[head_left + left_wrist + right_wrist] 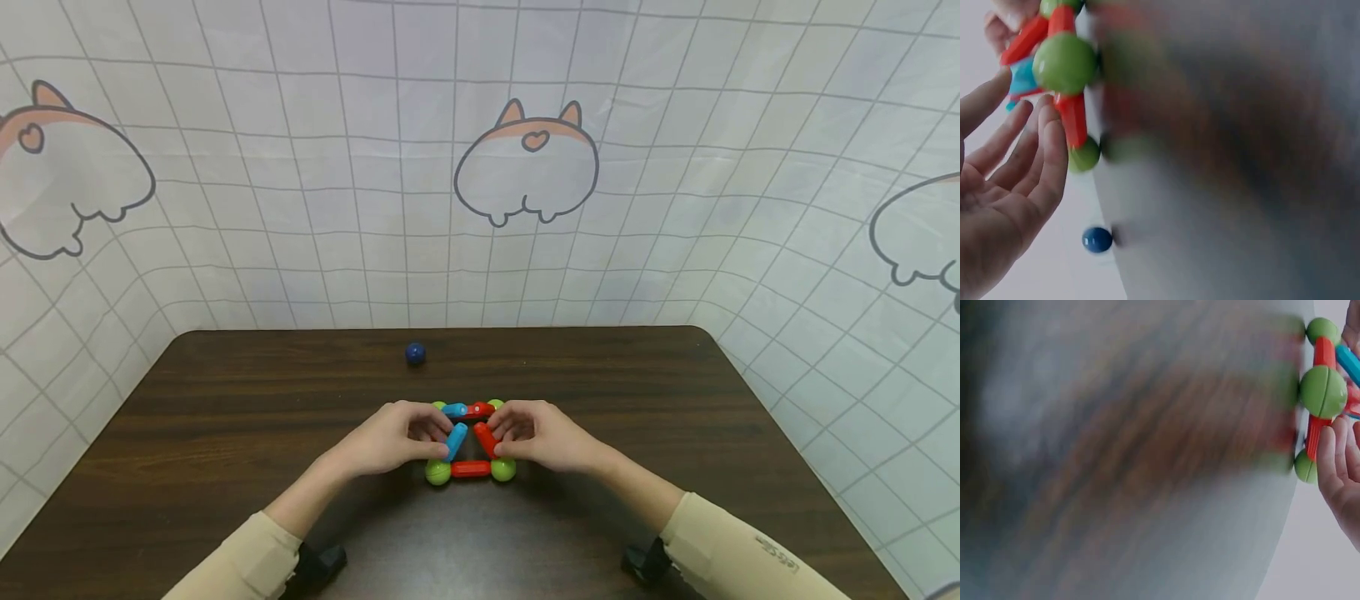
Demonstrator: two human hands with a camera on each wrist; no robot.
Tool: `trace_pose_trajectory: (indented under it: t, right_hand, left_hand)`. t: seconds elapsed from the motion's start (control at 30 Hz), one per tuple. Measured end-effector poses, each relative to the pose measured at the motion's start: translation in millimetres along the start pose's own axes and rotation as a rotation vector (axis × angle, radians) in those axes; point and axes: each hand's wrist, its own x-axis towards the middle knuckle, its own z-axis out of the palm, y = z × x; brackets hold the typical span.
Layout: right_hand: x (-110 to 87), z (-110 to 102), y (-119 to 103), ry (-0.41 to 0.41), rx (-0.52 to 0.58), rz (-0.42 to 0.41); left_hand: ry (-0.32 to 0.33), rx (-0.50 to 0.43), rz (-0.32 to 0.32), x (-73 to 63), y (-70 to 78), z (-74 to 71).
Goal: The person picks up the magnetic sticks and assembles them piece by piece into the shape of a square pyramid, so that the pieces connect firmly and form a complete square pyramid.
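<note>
On the table, green balls (438, 472) joined by red building sticks (471, 469) form a low frame. My left hand (393, 437) pinches a blue building stick (456, 442), which slants up from the near left ball. Across from it, my right hand (543, 435) pinches a red building stick (486, 439) that leans inward from the near right ball. Their upper ends stand apart. At the back, another blue stick (454, 410) and a red one (479, 409) come together between two balls. In the left wrist view, thumb and fingers lie around the blue stick (1022, 76).
A dark blue ball (416, 353) lies alone near the back edge of the dark wooden table (225, 400). White gridded cloth (315, 167) with cartoon animals hangs behind and at both sides. Dark straps (318, 567) sit by both sleeves.
</note>
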Motion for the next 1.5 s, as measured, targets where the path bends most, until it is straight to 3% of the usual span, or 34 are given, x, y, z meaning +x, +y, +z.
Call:
trace_pose_trajectory:
  t: [0.17, 0.33, 0.43, 0.57, 0.73, 0.83, 1.1, 1.5]
  right_hand:
    - [-1.5, -8, 3, 0.082, 0.02, 0.067]
    - [0.2, -11, 7, 0.171, 0.108, 0.199]
    - [2.8, -10, 8, 0.161, 0.153, 0.26]
    - [7.3, -7, 8, 0.118, 0.165, 0.285]
    - [12.8, -4, 9, 0.082, 0.165, 0.273]
    - [14.8, -3, 8, 0.068, 0.158, 0.263]
    - [16.0, 0, 4, 0.055, 0.137, 0.272]
    - [17.2, 0, 5, 0.049, 0.142, 0.269]
  left_hand:
    - [0.053, 0.018, -0.019, 2.8, -7.8, -19.2]
    - [0.215, 0.073, -0.104, 11.5, -15.9, -36.0]
    - [0.304, 0.12, -0.18, 19.4, -22.1, -41.7]
    - [0.375, 0.148, -0.27, 30.7, -31.1, -45.3]
    - [0.439, 0.151, -0.324, 44.1, -39.4, -49.2]
    - [0.448, 0.156, -0.326, 51.7, -43.2, -51.9]
    - [0.376, 0.173, -0.32, 67.0, -53.5, -55.4]
    - [0.38, 0.223, -0.304, 84.1, -57.3, -48.5]
